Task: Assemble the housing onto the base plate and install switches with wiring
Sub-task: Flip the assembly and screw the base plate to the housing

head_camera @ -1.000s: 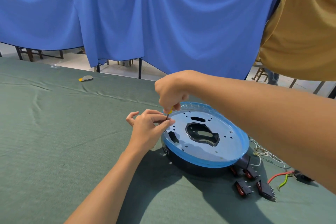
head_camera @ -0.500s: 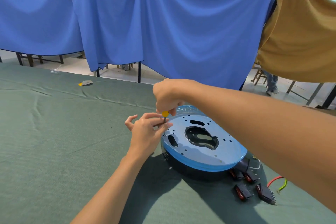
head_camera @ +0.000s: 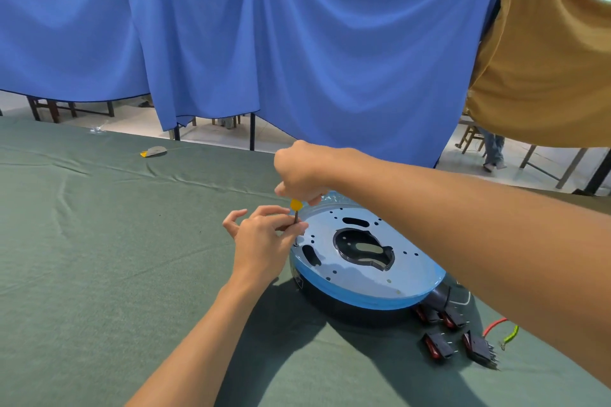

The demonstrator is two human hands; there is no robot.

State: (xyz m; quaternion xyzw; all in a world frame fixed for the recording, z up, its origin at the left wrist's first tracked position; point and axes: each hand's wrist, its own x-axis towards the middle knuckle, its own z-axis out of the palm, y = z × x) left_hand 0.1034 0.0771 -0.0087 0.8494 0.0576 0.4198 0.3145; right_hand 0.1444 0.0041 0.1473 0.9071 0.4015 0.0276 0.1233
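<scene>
A round black housing (head_camera: 350, 311) lies on the green cloth with the blue-filmed base plate (head_camera: 360, 274) on top of it. My right hand (head_camera: 301, 173) grips a yellow-handled screwdriver (head_camera: 296, 206) held upright over the plate's left edge. My left hand (head_camera: 261, 241) pinches the screwdriver's shaft just above the plate. Several black and red switches (head_camera: 439, 345) lie to the right of the housing, beside red and green wires (head_camera: 501, 329).
The green cloth table (head_camera: 99, 258) stretches far to the left. A small grey and yellow object (head_camera: 153, 152) lies near its far edge. Blue and tan sheets hang behind, with table legs and a person's legs visible below them.
The view has tilted up a little. My right hand has risen slightly with the screwdriver, and more of the yellow handle shows. My left hand stays at the shaft.
</scene>
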